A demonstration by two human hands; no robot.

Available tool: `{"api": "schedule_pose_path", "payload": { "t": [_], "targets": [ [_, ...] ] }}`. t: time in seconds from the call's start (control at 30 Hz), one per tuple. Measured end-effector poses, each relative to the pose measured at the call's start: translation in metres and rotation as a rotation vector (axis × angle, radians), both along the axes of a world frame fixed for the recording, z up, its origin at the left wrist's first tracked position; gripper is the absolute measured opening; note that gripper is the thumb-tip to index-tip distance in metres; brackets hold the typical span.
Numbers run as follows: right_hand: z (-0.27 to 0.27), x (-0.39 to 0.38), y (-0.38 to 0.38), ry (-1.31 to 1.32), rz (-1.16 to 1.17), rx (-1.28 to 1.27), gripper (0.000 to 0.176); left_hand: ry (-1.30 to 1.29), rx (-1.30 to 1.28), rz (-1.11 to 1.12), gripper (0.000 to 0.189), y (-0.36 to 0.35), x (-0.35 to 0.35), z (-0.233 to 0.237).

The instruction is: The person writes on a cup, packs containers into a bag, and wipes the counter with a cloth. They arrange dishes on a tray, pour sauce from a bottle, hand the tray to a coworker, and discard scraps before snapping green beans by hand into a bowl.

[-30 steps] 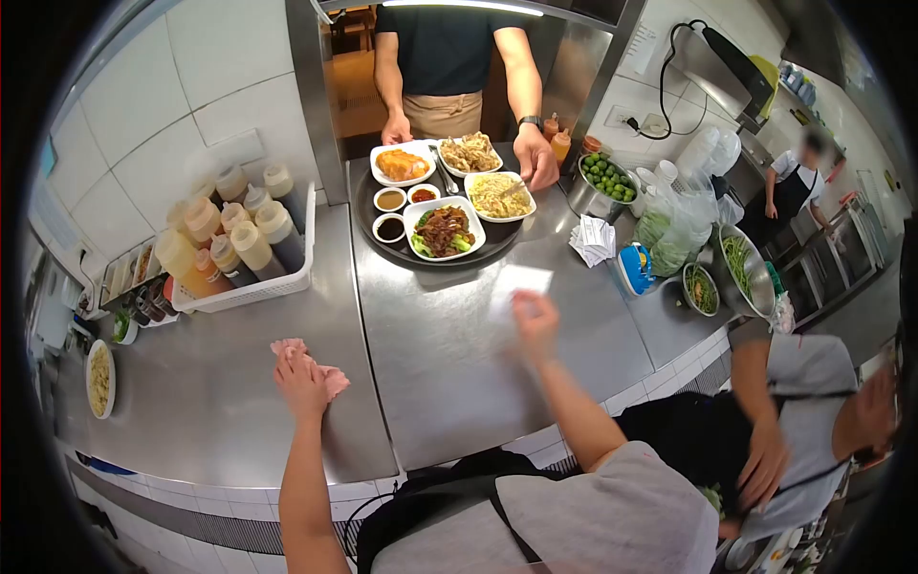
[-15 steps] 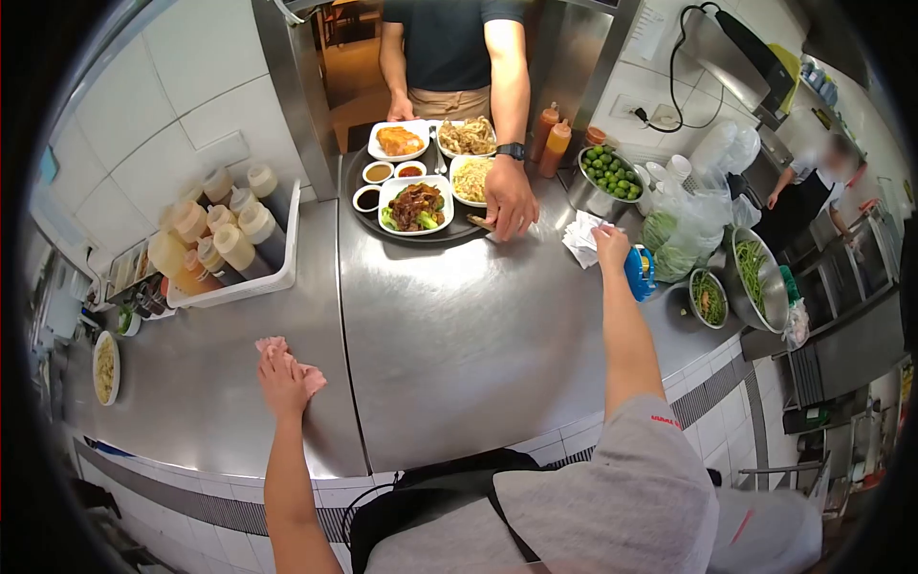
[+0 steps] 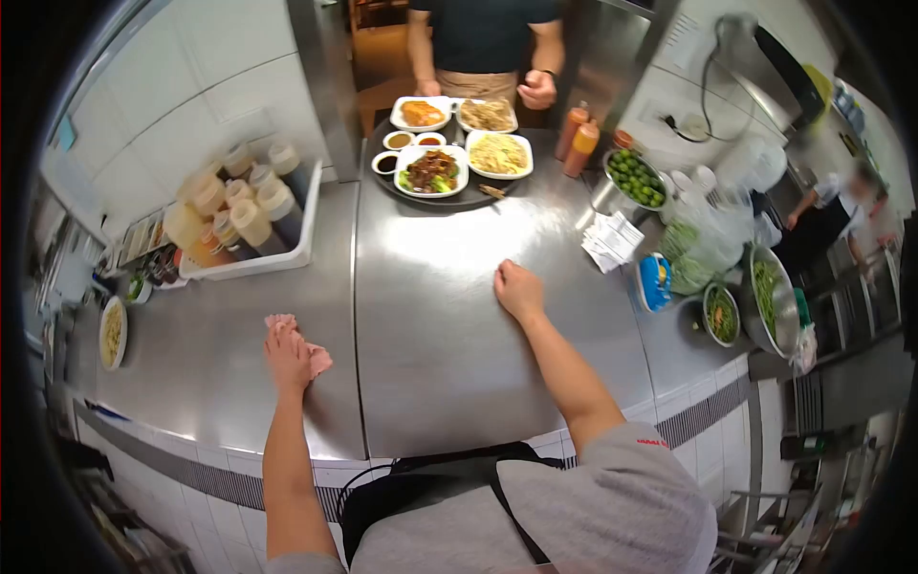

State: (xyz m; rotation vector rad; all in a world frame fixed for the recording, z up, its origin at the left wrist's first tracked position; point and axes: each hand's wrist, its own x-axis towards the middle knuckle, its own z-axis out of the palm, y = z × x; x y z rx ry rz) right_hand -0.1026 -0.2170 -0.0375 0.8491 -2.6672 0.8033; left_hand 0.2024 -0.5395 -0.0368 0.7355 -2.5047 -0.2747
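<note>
My left hand (image 3: 289, 364) presses on a crumpled pink cloth (image 3: 316, 360) on the steel counter, its fingers closed over the cloth. Over the middle of the counter is my right hand (image 3: 519, 291), with its fingers curled in; whatever may be inside them is hidden. Beyond it sits a round dark tray (image 3: 430, 199) with white dishes of food and small sauce cups. A small brown item (image 3: 492, 191) lies at the tray's right edge. White paper slips (image 3: 612, 239) lie right of my right hand, beside a blue-and-white package (image 3: 654, 281).
At the left stands a white bin (image 3: 251, 268) of squeeze bottles, with an oval noodle dish (image 3: 113, 335) nearer the edge. Sauce bottles (image 3: 580, 148), a bowl of limes (image 3: 636, 180) and bowls of greens (image 3: 765, 292) line the right. A person (image 3: 488, 43) stands behind the tray; another (image 3: 832, 210) is far right.
My right hand has left the paper slips and moved left to mid-counter. The person opposite has drawn a hand back from the tray's right edge. My left hand stays on the cloth.
</note>
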Motion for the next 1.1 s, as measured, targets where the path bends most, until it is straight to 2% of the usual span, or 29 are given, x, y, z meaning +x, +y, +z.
{"api": "schedule_pose_path", "payload": {
  "t": [0.13, 0.23, 0.27, 0.33, 0.37, 0.43, 0.5, 0.53, 0.57, 0.6, 0.63, 0.7, 0.73, 0.8, 0.87, 0.93, 1.0, 1.03, 1.1],
  "targets": [
    [-0.003, -0.001, 0.005, -0.024, -0.030, -0.108, 0.010, -0.025, -0.036, -0.084, 0.033, -0.013, -0.002, -0.019],
    [-0.003, 0.007, 0.016, -0.002, 0.081, -0.194, 0.010, -0.114, -0.090, -0.033, 0.034, -0.011, 0.001, -0.014],
    [-0.004, 0.013, 0.025, -0.003, 0.055, -0.198, 0.010, -0.113, -0.076, -0.017, 0.034, -0.009, 0.000, -0.014],
    [-0.001, 0.033, 0.046, -0.035, 0.203, -0.147, 0.008, -0.115, -0.071, -0.032, 0.035, -0.008, -0.002, -0.011],
    [0.000, 0.043, 0.063, -0.035, 0.175, -0.152, 0.008, -0.145, -0.084, 0.016, 0.035, -0.007, -0.002, -0.010],
    [0.002, 0.061, 0.105, -0.002, 0.356, -0.109, 0.006, -0.180, -0.100, 0.042, 0.035, -0.006, -0.002, -0.011],
    [-0.015, 0.061, 0.158, 0.062, 0.213, -0.209, 0.009, -0.252, -0.282, 0.274, 0.036, -0.001, -0.005, -0.017],
    [0.000, 0.061, 0.188, 0.150, 0.009, -0.199, 0.013, -0.245, -0.282, 0.263, 0.036, 0.003, -0.009, -0.018],
    [0.021, 0.058, 0.223, 0.237, -0.193, -0.188, 0.016, -0.249, -0.287, 0.345, 0.035, 0.007, -0.012, -0.019],
    [0.006, 0.034, 0.268, 0.297, -0.224, -0.040, 0.021, -0.254, -0.293, 0.428, 0.035, 0.013, -0.017, -0.020],
    [0.004, 0.015, 0.306, 0.232, -0.312, -0.023, 0.023, -0.266, -0.295, 0.420, 0.035, 0.022, -0.022, -0.017],
    [0.011, -0.012, 0.361, 0.261, -0.480, 0.181, 0.027, -0.401, -0.353, 0.427, 0.034, 0.047, -0.040, -0.012],
    [0.007, -0.021, 0.380, 0.268, -0.479, 0.178, 0.027, -0.394, -0.352, 0.430, 0.034, 0.061, -0.050, -0.012],
    [-0.003, -0.036, 0.400, 0.182, -0.517, 0.367, 0.030, -0.287, -0.443, 0.219, 0.031, 0.091, -0.066, -0.015],
    [-0.003, -0.040, 0.404, 0.139, -0.509, 0.384, 0.029, -0.184, -0.626, 0.019, 0.029, 0.135, -0.083, -0.014],
    [0.003, -0.038, 0.407, 0.109, -0.506, 0.396, 0.028, -0.049, -0.490, -0.138, 0.033, 0.180, -0.109, -0.021],
    [0.030, -0.024, 0.407, -0.140, -0.476, 0.317, 0.021, 0.187, 0.642, -0.150, 0.037, 0.273, -0.137, 0.015],
    [0.032, -0.014, 0.412, -0.138, -0.476, 0.310, 0.021, 0.104, 0.498, -0.209, 0.041, 0.306, -0.145, 0.007],
    [0.039, -0.005, 0.427, -0.023, -0.314, 0.066, 0.011, -0.033, 0.309, -0.326, 0.047, 0.373, -0.163, 0.005]
  ]
}}
